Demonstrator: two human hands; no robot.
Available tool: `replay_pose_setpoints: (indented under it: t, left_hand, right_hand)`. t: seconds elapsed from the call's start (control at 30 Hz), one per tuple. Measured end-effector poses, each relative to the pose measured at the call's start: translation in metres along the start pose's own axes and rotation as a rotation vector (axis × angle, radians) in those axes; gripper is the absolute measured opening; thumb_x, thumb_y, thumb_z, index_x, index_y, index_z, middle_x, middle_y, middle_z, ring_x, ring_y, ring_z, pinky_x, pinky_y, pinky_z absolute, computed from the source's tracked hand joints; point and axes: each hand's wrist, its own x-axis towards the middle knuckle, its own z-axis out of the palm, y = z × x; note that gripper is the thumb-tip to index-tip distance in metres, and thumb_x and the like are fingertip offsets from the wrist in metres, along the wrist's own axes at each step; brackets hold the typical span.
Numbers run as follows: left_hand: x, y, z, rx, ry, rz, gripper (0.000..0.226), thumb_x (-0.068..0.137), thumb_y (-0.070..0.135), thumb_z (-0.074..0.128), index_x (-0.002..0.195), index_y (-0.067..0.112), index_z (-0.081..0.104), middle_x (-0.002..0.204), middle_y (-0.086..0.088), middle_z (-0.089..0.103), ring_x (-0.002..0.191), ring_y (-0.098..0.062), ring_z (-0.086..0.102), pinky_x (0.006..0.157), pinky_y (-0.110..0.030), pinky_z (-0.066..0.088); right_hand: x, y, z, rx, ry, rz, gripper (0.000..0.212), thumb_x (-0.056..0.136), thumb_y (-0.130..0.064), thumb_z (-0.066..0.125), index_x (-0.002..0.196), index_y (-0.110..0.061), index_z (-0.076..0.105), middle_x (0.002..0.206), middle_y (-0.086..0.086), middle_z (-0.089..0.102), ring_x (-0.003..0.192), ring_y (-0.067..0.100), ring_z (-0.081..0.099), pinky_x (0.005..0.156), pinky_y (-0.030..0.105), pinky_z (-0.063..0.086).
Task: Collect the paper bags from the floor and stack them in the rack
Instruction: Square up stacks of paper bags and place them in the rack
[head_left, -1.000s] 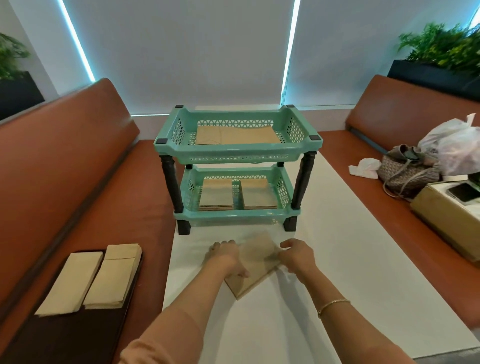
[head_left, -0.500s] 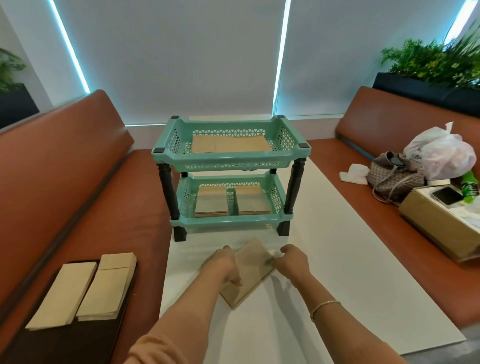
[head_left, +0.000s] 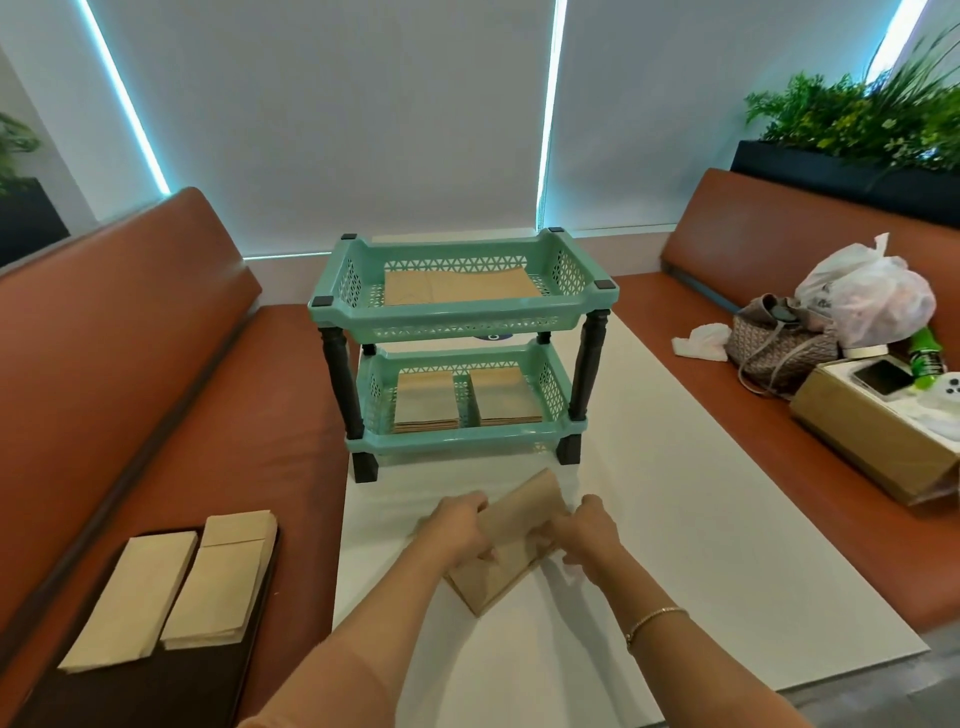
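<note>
A brown paper bag (head_left: 511, 548) lies tilted on the white table just in front of the rack. My left hand (head_left: 460, 530) grips its left edge and my right hand (head_left: 587, 535) grips its right edge. The teal two-tier rack (head_left: 462, 325) stands on the table beyond. Flat brown bags (head_left: 460, 286) lie in its top tier, and two stacks (head_left: 467, 397) sit side by side in the lower tier. Two more stacks of paper bags (head_left: 171, 584) rest on a dark tray on the left bench.
Orange benches run along both sides of the white table (head_left: 675, 571). On the right bench are a cardboard box (head_left: 872, 441) with a phone, a woven handbag (head_left: 779, 340), a white plastic bag (head_left: 867, 293) and a green bottle (head_left: 924, 356). Planters stand behind both benches.
The view has pulled back and tipped up slightly. Both hands keep holding the bag; it has shifted a little and its near end now looks lifted off the table.
</note>
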Motion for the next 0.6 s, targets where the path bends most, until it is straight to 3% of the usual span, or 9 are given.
replay_pose_setpoints:
  t: [0.13,0.23,0.37,0.47,0.6]
  left_hand:
    - [0.002,0.005,-0.025,-0.266,0.083,0.017,0.059,0.071,0.019,0.08,0.121,0.017,0.05,0.119,-0.004,0.059,0.108,-0.022,0.054,0.085,-0.03,0.045]
    - [0.009,0.02,-0.044,-0.466,0.169,-0.032,0.061,0.07,0.018,0.081,0.121,0.012,0.047,0.119,-0.005,0.06,0.109,-0.023,0.055,0.089,-0.034,0.046]
    - [0.029,0.053,-0.065,-0.55,0.361,-0.11,0.053,0.08,0.023,0.072,0.124,0.008,0.046,0.12,-0.008,0.059,0.105,-0.025,0.055,0.075,-0.028,0.041]
    - [0.054,0.074,-0.082,-0.514,0.431,-0.201,0.047,0.087,0.025,0.063,0.126,0.005,0.046,0.124,-0.009,0.056,0.108,-0.027,0.055,0.077,-0.028,0.041]
    - [0.085,0.088,-0.098,-0.445,0.387,-0.325,0.039,0.09,0.023,0.06,0.123,0.003,0.054,0.125,-0.013,0.059,0.112,-0.027,0.058,0.083,-0.026,0.047]
  right_hand:
    - [0.004,-0.015,-0.005,0.238,-0.087,-0.009,0.084,0.078,-0.009,0.071,0.144,-0.011,0.018,0.129,0.017,0.045,0.099,0.029,0.054,0.08,0.038,0.052]
    - [0.012,-0.042,-0.006,0.3,-0.215,-0.133,0.068,0.084,-0.004,0.064,0.142,-0.011,0.028,0.112,0.014,0.059,0.099,0.029,0.061,0.078,0.038,0.055]
    - [0.032,-0.089,-0.008,0.171,-0.12,-0.288,0.034,0.085,-0.004,0.057,0.118,-0.006,0.054,0.105,0.011,0.063,0.098,0.027,0.061,0.085,0.038,0.054]
    - [0.051,-0.123,-0.017,0.03,-0.009,-0.337,0.014,0.084,-0.003,0.053,0.097,-0.004,0.061,0.09,0.012,0.065,0.085,0.026,0.063,0.079,0.035,0.056]
    - [0.069,-0.157,-0.028,-0.27,0.077,-0.39,0.021,0.089,-0.004,0.048,0.105,0.0,0.062,0.104,0.016,0.064,0.089,0.026,0.059,0.072,0.027,0.044]
